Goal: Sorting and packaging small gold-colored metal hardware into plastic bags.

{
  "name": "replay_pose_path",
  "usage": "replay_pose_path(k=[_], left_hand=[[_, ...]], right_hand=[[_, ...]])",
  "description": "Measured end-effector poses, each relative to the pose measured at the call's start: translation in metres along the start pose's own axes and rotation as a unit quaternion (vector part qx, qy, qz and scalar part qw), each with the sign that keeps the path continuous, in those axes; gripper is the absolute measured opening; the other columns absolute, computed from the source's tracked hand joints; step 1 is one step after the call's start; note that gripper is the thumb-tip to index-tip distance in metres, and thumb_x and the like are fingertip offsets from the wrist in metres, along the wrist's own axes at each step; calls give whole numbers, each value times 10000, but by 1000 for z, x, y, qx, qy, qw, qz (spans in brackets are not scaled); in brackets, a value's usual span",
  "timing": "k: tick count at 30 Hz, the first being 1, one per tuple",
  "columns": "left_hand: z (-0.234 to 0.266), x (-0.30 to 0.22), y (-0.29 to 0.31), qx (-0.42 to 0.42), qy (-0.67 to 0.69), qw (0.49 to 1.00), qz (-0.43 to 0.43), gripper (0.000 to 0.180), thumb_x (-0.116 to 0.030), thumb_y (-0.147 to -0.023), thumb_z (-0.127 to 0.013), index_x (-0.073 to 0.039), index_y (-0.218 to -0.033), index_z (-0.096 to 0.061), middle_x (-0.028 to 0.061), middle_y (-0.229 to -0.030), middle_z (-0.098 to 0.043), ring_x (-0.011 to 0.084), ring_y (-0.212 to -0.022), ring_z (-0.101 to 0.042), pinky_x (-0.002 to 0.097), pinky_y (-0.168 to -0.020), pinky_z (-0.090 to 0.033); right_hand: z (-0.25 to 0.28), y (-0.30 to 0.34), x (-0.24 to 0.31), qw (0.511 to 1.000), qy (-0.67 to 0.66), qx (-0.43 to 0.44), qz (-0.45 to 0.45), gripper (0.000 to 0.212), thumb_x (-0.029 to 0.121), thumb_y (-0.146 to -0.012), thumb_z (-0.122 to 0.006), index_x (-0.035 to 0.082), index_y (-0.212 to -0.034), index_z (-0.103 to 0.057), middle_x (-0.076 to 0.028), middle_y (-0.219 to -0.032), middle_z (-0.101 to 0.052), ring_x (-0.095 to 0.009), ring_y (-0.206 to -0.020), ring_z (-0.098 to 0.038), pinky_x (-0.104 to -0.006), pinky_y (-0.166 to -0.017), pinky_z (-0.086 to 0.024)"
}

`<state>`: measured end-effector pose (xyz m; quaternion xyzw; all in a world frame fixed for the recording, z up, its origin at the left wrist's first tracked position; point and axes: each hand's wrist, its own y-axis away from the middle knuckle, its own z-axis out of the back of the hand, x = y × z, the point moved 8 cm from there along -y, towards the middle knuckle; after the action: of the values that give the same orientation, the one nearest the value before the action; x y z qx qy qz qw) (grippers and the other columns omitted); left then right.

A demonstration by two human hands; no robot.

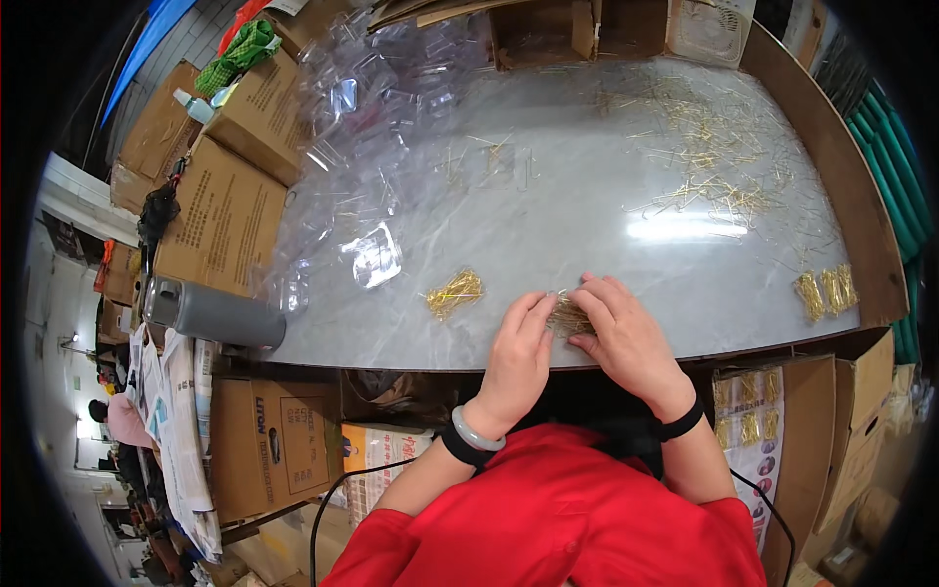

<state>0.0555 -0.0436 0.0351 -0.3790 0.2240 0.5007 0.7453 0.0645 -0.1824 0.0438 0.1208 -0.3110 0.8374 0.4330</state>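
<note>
Pinching a gold wire-hook bundle (565, 318) at the tabletop's (587, 220) six o'clock, left hand (517, 357) and right hand (631, 342) meet, finished-looking bundles (809, 296) at four, loose hooks (722, 199) left at two!

I had bare tabletop (587, 215) ahead of the left hand (518, 357) and right hand (628, 338), a passage forward between clear plastic pieces (377, 137) on the left and scattered gold wires (729, 191) on the right. A gold bundle (456, 293) sat left of the left hand, while a grey bottle (230, 315) blocked the near left corner, cardboard boxes (528, 37) the far edge and a cardboard wall (829, 147) the right side
</note>
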Motion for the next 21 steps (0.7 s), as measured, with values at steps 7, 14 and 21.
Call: replay_pose_path(k=[7,14,21], left_hand=[[-4,1,-13,61,79,995,-14,554,63,-865,-607,6,-1407,-508,190,-1428,-479,363,-1287,-545,420,-1087,-448],[-14,-6,-20,146,-62,980,-121,768,-132,-884,-690,-11,-1542,-312,226,-1529,-382,457,-1423,-364,499,-1217,-242],[-34,-3,-19,166,-17,984,-65,785,-209,-889,-730,31,-1518,-327,259,-1529,-356,465,-1457,-294,511,-1210,-257]], right_hand=[[4,1,-1,1000,-23,3,4,561,130,-787,-794,29,-1274,-535,-172,-1297,-563,-387,-1217,-558,-447,-1012,-484],[0,1,-17,988,-132,32,-67,588,60,-784,-765,33,-1318,-520,-170,-1311,-554,-392,-1208,-557,-440,-1005,-486],[25,12,-13,984,-148,-67,-66,635,-91,-771,-570,12,-1389,-465,-207,-1405,-474,-429,-1355,-434,-463,-1124,-393]])
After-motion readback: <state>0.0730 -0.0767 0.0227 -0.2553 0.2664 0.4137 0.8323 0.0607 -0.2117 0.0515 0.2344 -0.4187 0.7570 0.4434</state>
